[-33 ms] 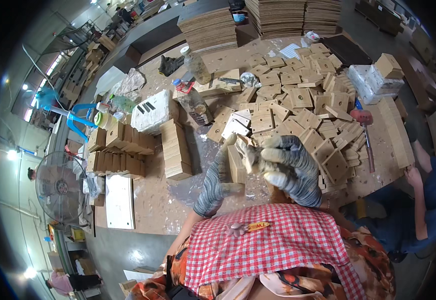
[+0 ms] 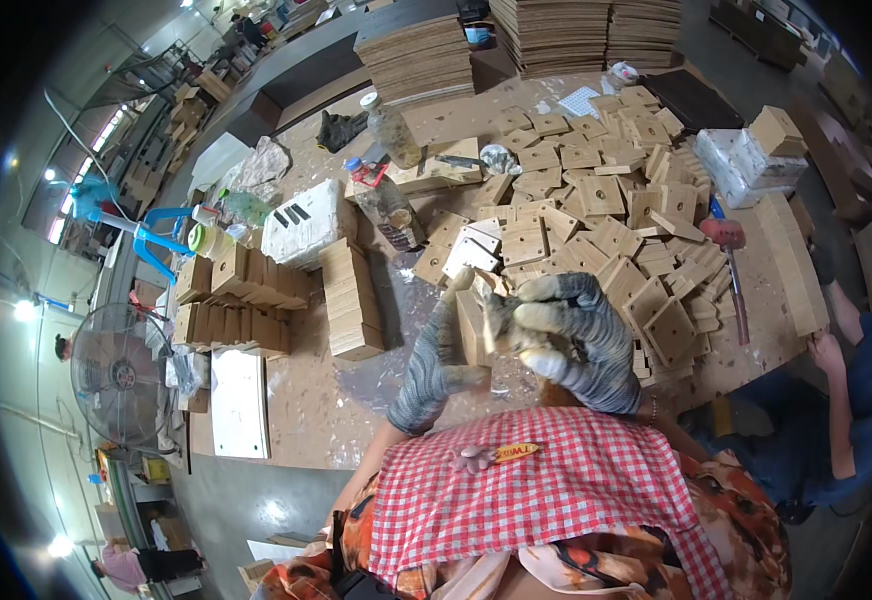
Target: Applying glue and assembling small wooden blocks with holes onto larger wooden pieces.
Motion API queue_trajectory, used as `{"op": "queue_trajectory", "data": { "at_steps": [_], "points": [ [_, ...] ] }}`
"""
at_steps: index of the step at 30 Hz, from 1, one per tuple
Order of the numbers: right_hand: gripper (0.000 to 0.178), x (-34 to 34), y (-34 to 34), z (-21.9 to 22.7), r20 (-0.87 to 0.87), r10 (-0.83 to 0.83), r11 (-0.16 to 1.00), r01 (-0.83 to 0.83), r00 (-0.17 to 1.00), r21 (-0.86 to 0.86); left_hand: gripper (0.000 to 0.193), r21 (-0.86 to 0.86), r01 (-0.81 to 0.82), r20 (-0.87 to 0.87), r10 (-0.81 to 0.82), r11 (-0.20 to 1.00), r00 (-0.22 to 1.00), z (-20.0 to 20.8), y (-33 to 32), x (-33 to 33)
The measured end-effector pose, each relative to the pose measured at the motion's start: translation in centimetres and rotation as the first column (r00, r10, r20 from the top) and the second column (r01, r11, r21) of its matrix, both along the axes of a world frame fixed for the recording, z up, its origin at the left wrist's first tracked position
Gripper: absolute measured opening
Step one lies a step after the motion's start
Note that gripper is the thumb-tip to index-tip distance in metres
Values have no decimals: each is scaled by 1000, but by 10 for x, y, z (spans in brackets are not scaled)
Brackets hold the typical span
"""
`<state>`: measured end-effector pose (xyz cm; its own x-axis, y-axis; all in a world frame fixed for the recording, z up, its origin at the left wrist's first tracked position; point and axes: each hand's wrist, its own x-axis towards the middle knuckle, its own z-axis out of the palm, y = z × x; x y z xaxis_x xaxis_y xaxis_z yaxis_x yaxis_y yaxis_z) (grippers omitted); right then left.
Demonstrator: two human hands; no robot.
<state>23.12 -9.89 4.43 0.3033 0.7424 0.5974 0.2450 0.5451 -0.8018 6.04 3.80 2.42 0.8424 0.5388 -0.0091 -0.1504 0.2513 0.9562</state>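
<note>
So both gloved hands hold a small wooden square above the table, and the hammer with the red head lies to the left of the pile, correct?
Not quite: the hammer lies right of the pile, as the head view shows. Both gloved hands, left and right, do hold a wooden square.

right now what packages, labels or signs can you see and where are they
White wrapped bundle: left of the hands, beside stacked wood blocks; blocky, with dark slots on top.
White wrapped pack: far right of the table; lumpy, plastic-covered.
Two clear bottles: far side of the table, upright; one has a red label.
Yellow tag: on the red-checked cloth below the gloved hands; narrow strip.
No screens in view.
</note>
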Motion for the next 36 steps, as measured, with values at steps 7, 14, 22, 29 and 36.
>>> {"op": "queue_trajectory", "data": {
  "at_steps": [7,14,22,29,36],
  "points": [
    [34,6,2,2,29,-180,984,180,983,-12,135,-45,14,29,-13,999,999,1,-3,-6],
    [35,9,-6,-6,11,-180,983,180,984,-33,118,3,-52,-19,52,999,998,-4,0,-5],
    [52,21,1,-43,-494,-184,978,110,850,-175,85,-697,287,265,-136,657,955,-13,7,0],
    [54,21,0,-54,-666,-167,976,26,727,-217,77,-263,-62,-255,-8,963,967,-17,5,-16],
    [46,24,-6,-26,-498,-43,973,-76,866,-216,63,-235,-184,-117,160,954,980,-3,-2,-19]
  ]
}}
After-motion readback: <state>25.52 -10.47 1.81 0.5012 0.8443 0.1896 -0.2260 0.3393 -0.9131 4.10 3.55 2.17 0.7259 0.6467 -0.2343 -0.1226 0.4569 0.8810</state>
